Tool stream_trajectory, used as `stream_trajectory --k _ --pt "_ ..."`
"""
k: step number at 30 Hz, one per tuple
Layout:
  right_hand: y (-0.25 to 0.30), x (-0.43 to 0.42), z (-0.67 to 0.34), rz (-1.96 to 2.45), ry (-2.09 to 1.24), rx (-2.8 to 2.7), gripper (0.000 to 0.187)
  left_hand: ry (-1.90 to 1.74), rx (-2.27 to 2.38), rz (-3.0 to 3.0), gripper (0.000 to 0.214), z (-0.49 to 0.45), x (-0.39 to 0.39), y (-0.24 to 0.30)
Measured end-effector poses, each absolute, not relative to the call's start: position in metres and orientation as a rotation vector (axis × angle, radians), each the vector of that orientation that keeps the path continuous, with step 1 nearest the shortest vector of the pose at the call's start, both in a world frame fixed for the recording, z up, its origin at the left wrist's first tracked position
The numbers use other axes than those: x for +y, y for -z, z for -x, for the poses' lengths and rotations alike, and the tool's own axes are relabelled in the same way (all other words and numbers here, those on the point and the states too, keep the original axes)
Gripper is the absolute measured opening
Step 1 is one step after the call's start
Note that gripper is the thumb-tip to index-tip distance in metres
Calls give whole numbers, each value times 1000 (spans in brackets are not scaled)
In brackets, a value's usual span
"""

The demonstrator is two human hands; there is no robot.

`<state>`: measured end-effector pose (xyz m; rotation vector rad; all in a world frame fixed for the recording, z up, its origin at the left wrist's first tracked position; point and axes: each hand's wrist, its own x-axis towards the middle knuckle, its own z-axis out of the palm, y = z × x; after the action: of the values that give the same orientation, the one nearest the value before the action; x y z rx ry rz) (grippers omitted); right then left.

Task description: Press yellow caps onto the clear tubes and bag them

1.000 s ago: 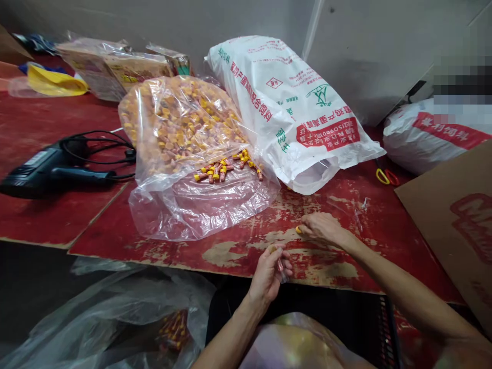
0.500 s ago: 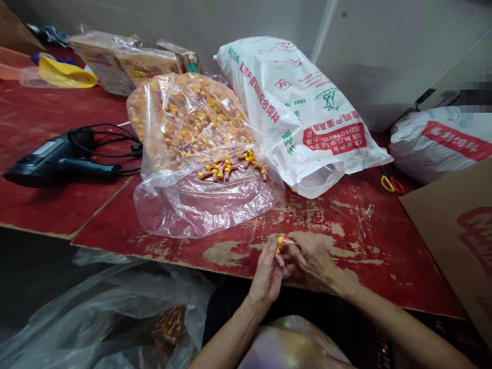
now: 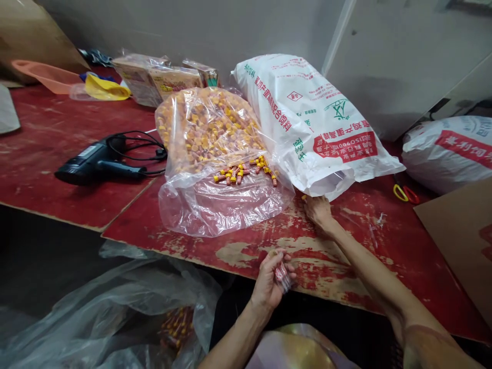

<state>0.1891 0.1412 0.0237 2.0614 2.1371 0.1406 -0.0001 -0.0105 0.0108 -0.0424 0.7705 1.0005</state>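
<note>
Near the table's front edge, my left hand is closed around a few small clear tubes with red-and-white speckled filling. Their upper ends are hidden by my fingers. My right hand reaches out to the mouth of the white woven sack, its fingers curled down by the table. At its fingertips shows a small yellow cap; the rest is hidden. Left of it, a large clear plastic bag holds many yellow-capped tubes. Several loose yellow-capped tubes lie on its open flap.
A black heat gun with its cord lies on the left of the red table. Yellow-and-red scissors and a cardboard box are at right. Below the edge, a clear bag holds more capped tubes.
My right hand has left my left hand and moved forward to the sack's mouth. My left hand keeps its tubes, and the yellow caps there no longer show. The view has shifted left.
</note>
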Motion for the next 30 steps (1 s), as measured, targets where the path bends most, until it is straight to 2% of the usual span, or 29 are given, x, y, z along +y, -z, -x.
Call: stream_trajectory --k 7,11,15,20,25,30 --pt "-58 89 -197 -1707 191 2198 35 -965 721 -6 22 0 -8 -12" --pt "-64 77 -190 -1510 236 2134 26 -921 720 -1 21 -2 -7 -11" --pt "-61 71 -181 -1519 214 2189 20 -907 719 15 21 -3 -4 -9" --pt "-46 77 -196 -1594 206 2249 22 -914 725 8 24 -5 2 -9" --pt "-28 72 -196 -1678 245 2430 28 -998 708 18 30 0 -4 -6" --pt "-26 17 -112 -1531 454 2978 35 -1202 689 111 32 25 -21 -7"
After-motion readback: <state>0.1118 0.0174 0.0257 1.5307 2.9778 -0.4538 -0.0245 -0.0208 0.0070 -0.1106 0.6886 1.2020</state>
